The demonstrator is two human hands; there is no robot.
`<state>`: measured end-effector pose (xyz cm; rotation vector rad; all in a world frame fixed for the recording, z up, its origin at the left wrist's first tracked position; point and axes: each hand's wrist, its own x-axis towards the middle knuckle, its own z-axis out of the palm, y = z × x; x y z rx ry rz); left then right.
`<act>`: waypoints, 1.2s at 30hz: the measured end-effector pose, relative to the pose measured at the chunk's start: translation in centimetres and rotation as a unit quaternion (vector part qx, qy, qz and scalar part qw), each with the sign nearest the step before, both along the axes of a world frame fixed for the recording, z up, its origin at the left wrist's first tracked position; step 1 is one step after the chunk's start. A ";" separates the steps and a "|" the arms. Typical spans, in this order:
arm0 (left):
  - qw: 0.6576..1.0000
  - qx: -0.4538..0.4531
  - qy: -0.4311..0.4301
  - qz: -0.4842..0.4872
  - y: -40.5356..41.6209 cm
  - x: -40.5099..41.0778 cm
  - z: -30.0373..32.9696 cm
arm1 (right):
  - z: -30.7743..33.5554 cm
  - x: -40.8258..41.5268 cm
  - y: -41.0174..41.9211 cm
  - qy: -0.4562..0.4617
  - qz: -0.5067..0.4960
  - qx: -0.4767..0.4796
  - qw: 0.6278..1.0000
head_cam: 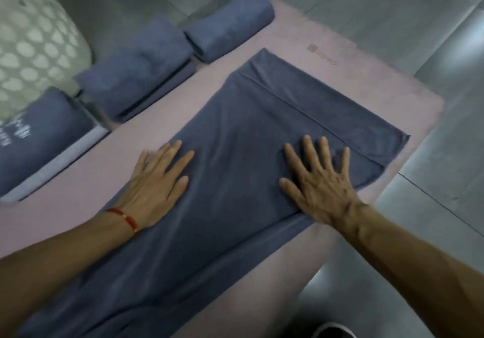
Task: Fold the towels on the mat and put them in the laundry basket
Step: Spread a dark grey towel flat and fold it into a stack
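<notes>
Fingers [324,149] on our right hand [319,188] are straight and spread wide, and they press flat on the big blue towel [235,138]. Our left hand [157,183] lies flat on the same towel too, close to its left edge, with its fingers straight and near each other. Neither hand grips anything. We wear a red bracelet [125,219] on the left wrist.

We see the big blue towel spread out on the pink mat [366,75]. It runs from near us to the far part of the mat. A long fold line crosses its far end, and its right corner by our right hand is turned over a little.

Along the left side of the mat sit three folded towels in a row. One far folded towel [230,28] looks rolled, the middle folded towel [136,73] is a thick pile, and the near folded towel [44,138] has a paler edge and some white marks that are too blurry for us to read.

We find the white laundry basket [31,39] with round holes at the top left, just beside the folded towels. It stands on the grey floor [392,2].
</notes>
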<state>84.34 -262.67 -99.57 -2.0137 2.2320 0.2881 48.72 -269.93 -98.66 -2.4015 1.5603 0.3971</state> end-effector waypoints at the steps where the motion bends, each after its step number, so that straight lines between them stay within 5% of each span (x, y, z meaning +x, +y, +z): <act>1: 1.000 0.003 -0.007 0.019 3.1 2.1 0.5 | 0.3 2.1 1.4 -0.013 0.049 0.004 0.999; 7: 0.970 0.061 -0.068 0.225 21.1 10.4 2.7 | 2.0 13.1 7.7 -0.045 0.297 0.000 0.954; 12: 0.949 0.136 0.015 0.284 32.0 12.4 1.8 | 5.2 20.5 11.5 -0.036 0.424 -0.012 0.905; 16: 0.947 0.124 0.033 0.293 34.9 11.6 2.1 | 10.4 25.2 13.3 0.020 0.561 0.006 0.828; 22: 0.916 0.051 0.108 0.383 38.5 7.9 3.5 | 15.6 33.4 14.4 0.138 0.627 0.046 0.765; 28: 0.799 0.022 0.281 0.530 38.7 3.0 3.2 | 9.3 42.0 19.6 0.073 0.638 0.085 0.762; 32: 0.665 -0.025 0.356 0.655 37.4 1.9 2.8 | 4.9 44.1 23.9 0.018 0.595 0.135 0.792; 36: 0.628 -0.071 0.341 0.696 36.0 1.1 3.0 | 2.8 45.5 27.2 -0.055 0.543 0.131 0.828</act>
